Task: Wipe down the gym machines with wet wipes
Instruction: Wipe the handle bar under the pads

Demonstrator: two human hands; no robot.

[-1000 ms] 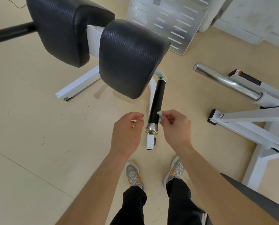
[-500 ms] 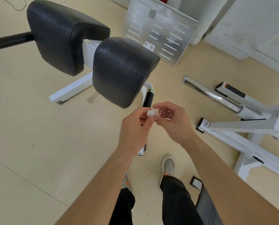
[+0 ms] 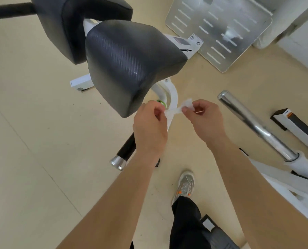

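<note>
- Fingertips [image 3: 185, 110] of the right hand [image 3: 205, 121] pinch one end of a small, crumpled white wet wipe [image 3: 176, 110]. The curled fingers of the left hand [image 3: 149, 128] pinch the other end.
- The wipe is held in the air just in front of the near black textured cushion pad [image 3: 131, 63]. Its long axis runs left to right, with the right end slightly higher and fanned out.
- A small dark label [image 3: 80, 89] on the white base foot left of that pad is too small to read.
- Under the pad, a white curved frame tube [image 3: 173, 94] and a black grip with a silver cap [image 3: 125, 151] lie beyond the hands.
- A second black cushion [image 3: 74, 24] sits behind the pad, a slotted grey metal plate [image 3: 219, 31] to its right, and a chrome bar [image 3: 253, 123] further right.
</note>
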